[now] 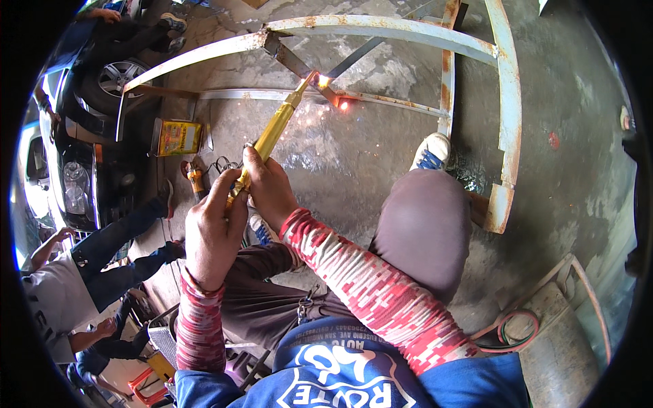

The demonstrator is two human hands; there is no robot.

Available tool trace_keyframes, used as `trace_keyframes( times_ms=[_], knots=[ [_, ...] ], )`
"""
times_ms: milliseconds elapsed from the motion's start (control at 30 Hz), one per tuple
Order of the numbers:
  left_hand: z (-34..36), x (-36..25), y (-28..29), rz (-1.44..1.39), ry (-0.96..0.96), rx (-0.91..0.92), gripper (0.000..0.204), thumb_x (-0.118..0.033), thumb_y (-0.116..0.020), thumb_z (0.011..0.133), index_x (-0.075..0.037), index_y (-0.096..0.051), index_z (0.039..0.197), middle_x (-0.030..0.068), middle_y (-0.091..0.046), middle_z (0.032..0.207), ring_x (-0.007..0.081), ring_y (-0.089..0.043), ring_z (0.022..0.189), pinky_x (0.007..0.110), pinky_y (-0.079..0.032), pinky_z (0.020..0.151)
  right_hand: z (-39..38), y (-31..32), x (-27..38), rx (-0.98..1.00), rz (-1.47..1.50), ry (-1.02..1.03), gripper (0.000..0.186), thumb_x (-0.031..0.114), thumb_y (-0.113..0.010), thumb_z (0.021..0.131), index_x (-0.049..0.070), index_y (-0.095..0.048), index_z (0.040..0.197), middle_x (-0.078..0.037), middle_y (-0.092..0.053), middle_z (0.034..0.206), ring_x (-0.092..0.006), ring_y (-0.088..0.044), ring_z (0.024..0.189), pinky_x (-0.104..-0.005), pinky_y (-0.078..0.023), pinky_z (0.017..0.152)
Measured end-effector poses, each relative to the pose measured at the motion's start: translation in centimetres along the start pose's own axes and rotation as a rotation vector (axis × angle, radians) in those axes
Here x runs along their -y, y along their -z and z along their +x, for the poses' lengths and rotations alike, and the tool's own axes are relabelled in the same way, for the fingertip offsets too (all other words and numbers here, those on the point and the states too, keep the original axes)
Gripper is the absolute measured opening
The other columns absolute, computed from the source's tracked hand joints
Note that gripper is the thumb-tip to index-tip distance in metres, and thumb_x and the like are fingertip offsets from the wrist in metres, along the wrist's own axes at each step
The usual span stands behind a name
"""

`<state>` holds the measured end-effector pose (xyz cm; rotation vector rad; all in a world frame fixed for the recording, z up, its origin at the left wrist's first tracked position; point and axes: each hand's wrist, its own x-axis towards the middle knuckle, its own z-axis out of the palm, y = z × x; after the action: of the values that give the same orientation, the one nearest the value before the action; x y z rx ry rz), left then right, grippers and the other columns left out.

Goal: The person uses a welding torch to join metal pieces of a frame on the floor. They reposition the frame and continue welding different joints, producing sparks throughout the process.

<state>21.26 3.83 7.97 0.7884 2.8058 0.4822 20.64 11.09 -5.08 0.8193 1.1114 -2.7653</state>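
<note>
Head view: I see left hand (pixel 216 234) and right hand (pixel 271 194) clasping yellow torch (pixel 274 131); rusty brace (pixel 290 61) between frame (pixel 381 26) edges glows, so heating looks underway, unfinished.

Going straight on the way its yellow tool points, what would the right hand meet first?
The yellow tool in the right hand would probably meet the rusty brace first; depth is unclear.

Metal frame (pixel 511 102) on the floor (pixel 381 139), can (pixel 179 139) near its left end (car (pixel 78 185) farther left)
</note>
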Motion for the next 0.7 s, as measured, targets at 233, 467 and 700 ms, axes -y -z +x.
trace_keyframes(
  times_ms=[233,467,700],
  knots=[
    [-0.2,2.1,-0.7,-0.040,-0.033,-0.018,0.030,-0.003,-0.062,0.096,-0.002,-0.063,0.126,0.0226,-0.069,0.078,0.0365,-0.073,0.069,0.040,-0.054,0.062,1.2,0.4,-1.5,0.043,-0.123,-0.102,0.070,0.059,-0.049,0.104,-0.009,-0.065,0.109,-0.021,-0.070,0.091,-0.0285,-0.069,0.084,-0.0411,-0.052,0.079],
    [-0.3,4.2,-0.9,-0.123,-0.047,0.018,0.030,-0.001,-0.062,0.095,-0.001,-0.062,0.125,0.0226,-0.068,0.079,0.0368,-0.072,0.068,0.042,-0.053,0.061,1.1,1.0,-1.3,0.063,-0.178,-0.094,0.059,0.057,-0.048,0.106,0.001,-0.064,0.098,-0.008,-0.063,0.078,-0.0165,-0.058,0.068,-0.0340,-0.047,0.062],
    [-0.8,5.8,-1.1,-0.227,-0.009,-0.001,0.031,-0.002,-0.064,0.094,0.001,-0.063,0.125,0.0237,-0.069,0.083,0.0384,-0.072,0.070,0.043,-0.055,0.063,1.2,0.9,-1.3,0.107,-0.248,-0.059,0.048,0.057,-0.051,0.105,0.012,-0.059,0.091,0.003,-0.049,0.067,-0.0083,-0.044,0.053,-0.0266,-0.033,0.047]
  ],
)
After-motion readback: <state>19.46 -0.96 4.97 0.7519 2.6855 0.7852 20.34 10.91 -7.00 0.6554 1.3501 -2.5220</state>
